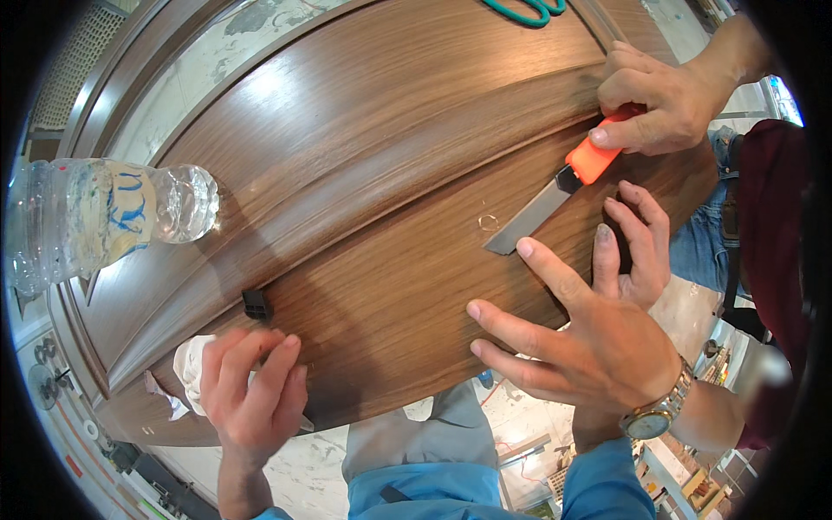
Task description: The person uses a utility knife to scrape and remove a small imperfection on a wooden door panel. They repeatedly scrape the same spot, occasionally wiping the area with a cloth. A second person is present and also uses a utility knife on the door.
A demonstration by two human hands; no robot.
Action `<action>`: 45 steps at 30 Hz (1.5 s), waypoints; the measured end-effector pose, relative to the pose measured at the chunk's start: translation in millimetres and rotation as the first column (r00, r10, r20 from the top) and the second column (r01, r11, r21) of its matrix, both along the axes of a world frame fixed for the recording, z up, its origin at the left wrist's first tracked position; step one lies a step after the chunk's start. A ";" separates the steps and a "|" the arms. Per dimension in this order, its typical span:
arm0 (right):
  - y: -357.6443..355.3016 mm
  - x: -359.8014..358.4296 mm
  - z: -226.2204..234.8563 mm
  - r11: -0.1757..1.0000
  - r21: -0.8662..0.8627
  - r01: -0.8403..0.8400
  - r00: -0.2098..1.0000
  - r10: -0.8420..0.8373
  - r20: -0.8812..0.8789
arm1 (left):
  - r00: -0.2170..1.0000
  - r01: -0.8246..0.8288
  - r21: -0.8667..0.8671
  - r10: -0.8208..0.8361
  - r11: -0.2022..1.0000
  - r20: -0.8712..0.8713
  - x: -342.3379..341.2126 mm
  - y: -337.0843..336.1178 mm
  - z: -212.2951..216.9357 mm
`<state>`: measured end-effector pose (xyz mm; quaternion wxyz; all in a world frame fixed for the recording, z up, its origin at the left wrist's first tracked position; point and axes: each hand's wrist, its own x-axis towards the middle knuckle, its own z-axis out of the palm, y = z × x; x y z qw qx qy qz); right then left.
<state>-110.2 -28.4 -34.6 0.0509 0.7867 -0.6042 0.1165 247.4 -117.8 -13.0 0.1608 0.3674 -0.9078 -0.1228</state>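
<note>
A brown panel [407,234] fills the middle. At 9 o'clock lies a bottle [82,217], its label showing blue handwriting. At 3, the right hand [643,260] is half-curled with fingers parted, partly behind a co-worker's hand [598,347]. At 8, the left hand [251,390] curls; I cannot tell whether it grips anything. The knife [568,179] is at 2, in the co-worker's other hand [659,104]; a white cloth [188,368] at 8.

- Setting: a workshop, apparently for woodwork or joinery.
- Workpiece: a large brown moulded panel [373,95] with a wood-grain finish, resembling a door, laid flat.
- Hand tools: a broad-bladed knife [565,179] with an orange handle; turquoise-handled scissors [507,14] at the panel's far edge.
- Surroundings: a pale floor [516,416] with dark marks; wooden pieces [696,490] among clutter, lower right, mostly too small to identify.
</note>
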 end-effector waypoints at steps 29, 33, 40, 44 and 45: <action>-0.6 3.6 -3.1 0.994 -0.107 0.001 1.000 -0.002 -0.010 | 0.992 -0.112 0.007 0.111 0.994 0.054 14.4 30.4 -19.8; 1.4 1.5 -12.8 0.992 -0.097 0.082 0.997 -0.082 0.007 | 0.992 -0.113 0.010 0.113 0.994 0.049 14.1 30.3 -19.6; 2.3 8.8 11.6 0.999 0.031 0.020 0.998 -0.018 -0.066 | 0.990 -0.135 0.066 0.132 0.989 0.054 14.1 32.2 -18.2; -0.2 12.4 12.8 0.999 0.014 0.041 0.999 -0.040 -0.029 | 0.990 -0.137 0.071 0.134 0.988 0.054 13.5 32.6 -18.3; -0.6 13.2 12.0 0.999 0.013 0.051 0.999 -0.051 -0.018 | 0.990 -0.137 0.075 0.134 0.988 0.052 13.6 32.8 -18.2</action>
